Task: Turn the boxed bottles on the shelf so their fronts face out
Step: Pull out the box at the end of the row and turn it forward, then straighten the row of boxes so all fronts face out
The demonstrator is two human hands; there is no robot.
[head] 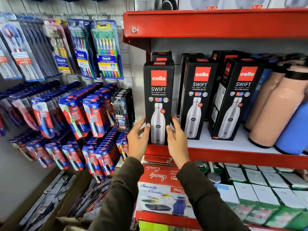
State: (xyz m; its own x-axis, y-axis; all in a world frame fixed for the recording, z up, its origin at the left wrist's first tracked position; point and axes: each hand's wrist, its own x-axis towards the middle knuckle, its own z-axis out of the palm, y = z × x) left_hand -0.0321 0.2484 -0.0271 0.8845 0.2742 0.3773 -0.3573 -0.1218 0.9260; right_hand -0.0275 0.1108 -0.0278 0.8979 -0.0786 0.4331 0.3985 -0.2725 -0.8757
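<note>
Three black Cello Swift bottle boxes stand in the front row of the red shelf (233, 157). The leftmost box (158, 90) stands upright at the shelf's front edge with its front facing out. My left hand (139, 139) grips its lower left side and my right hand (177, 139) grips its lower right side, thumbs on the front face. The middle box (198, 97) and the right box (236, 97) also show their fronts, angled slightly left. More black boxes (221, 55) stand behind them, partly hidden.
Peach bottles (273, 104) and blue bottles (293, 130) stand at the shelf's right. Toothbrush packs (106, 49) hang on the wall grid at left. A red Smarty Combo box (160, 184) and white cartons (260, 182) fill the shelf below. Another red shelf (216, 24) is overhead.
</note>
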